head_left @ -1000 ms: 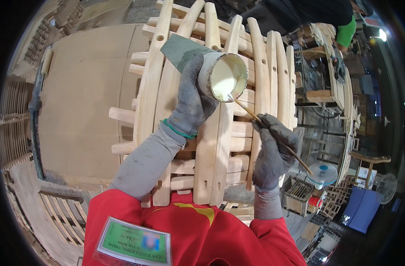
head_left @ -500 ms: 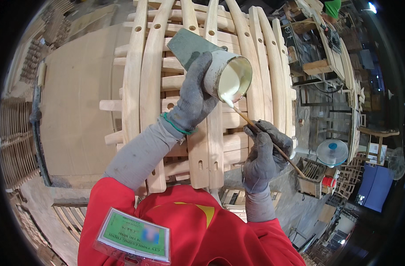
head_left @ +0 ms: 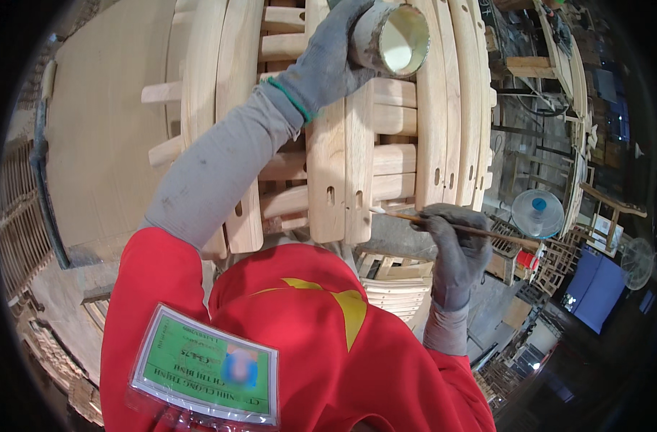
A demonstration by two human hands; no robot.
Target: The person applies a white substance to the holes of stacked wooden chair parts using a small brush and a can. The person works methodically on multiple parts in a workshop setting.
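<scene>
My left hand [head_left: 318, 72], in a grey glove, is closed round a stained whitish cup [head_left: 369, 39], tilted so its mouth shows. Thick white liquid that looks like glue [head_left: 399, 52] lies inside. In my gloved right hand [head_left: 459, 252] a thin wooden stick [head_left: 505, 235] is pinched, its tip coated white. That tip is at the near end of a pale wooden slat [head_left: 359, 151], close to a small slot there; whether it touches cannot be made out. Another slotted slat [head_left: 325, 158] lies alongside, on the left.
Curved wooden pieces [head_left: 433, 108] are stacked crosswise before me. A large cardboard sheet [head_left: 105, 144] is to the left. Rightward stand a fan [head_left: 537, 214], a workbench [head_left: 530, 66] and a blue panel [head_left: 595, 288]. More slats [head_left: 397, 291] lie below, beside my body.
The stick's white tip has left the cup's rim and come down toward me to the slat's near end. The cup has moved away from me, up and slightly right in view.
</scene>
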